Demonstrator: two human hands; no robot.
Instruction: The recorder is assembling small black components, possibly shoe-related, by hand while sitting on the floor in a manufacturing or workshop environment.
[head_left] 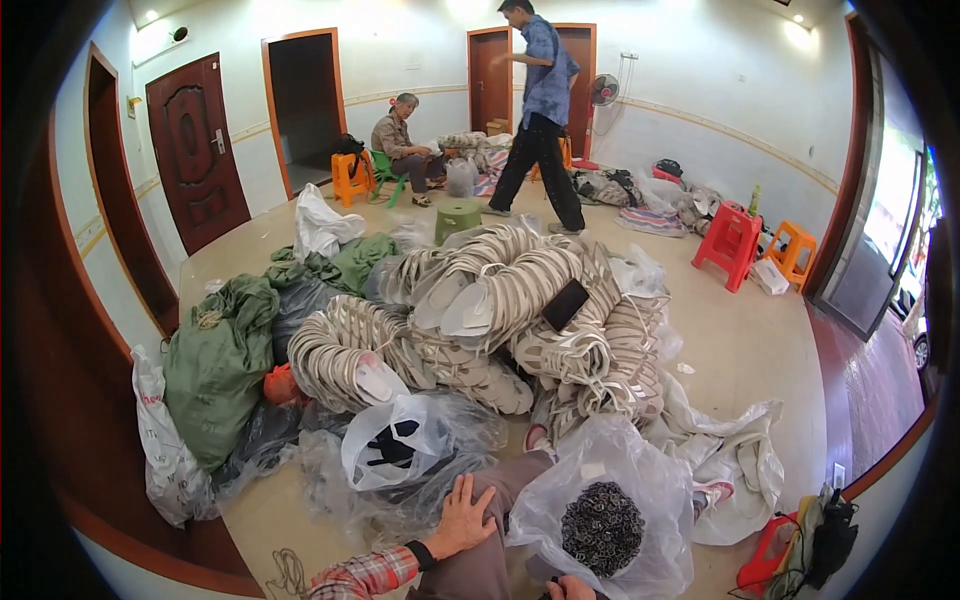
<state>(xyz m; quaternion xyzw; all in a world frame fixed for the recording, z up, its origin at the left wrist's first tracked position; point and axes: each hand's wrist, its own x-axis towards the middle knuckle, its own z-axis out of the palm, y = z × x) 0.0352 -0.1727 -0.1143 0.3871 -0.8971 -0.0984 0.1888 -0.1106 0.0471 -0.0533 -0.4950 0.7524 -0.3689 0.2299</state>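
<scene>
My left hand (462,520), with a dark band at the wrist, lies flat on my left thigh with its fingers spread and nothing in it. At the lower edge my right hand (572,589) is only partly in view. Its fingers look curled, with a small dark bit beside them that I cannot make out. Just beyond it, a clear plastic bag (655,480) holds a heap of small dark metal rings or buckles (603,528). Ahead of my left hand, another plastic bag (365,450) has black pieces (395,443) inside.
Bundled beige shoe uppers (470,270) are piled ahead, with a black phone (566,305) on top. Green sacks (215,370) stand left. A red stool (728,247) is at the right. One person (545,90) walks behind the pile; another (400,140) sits farther back.
</scene>
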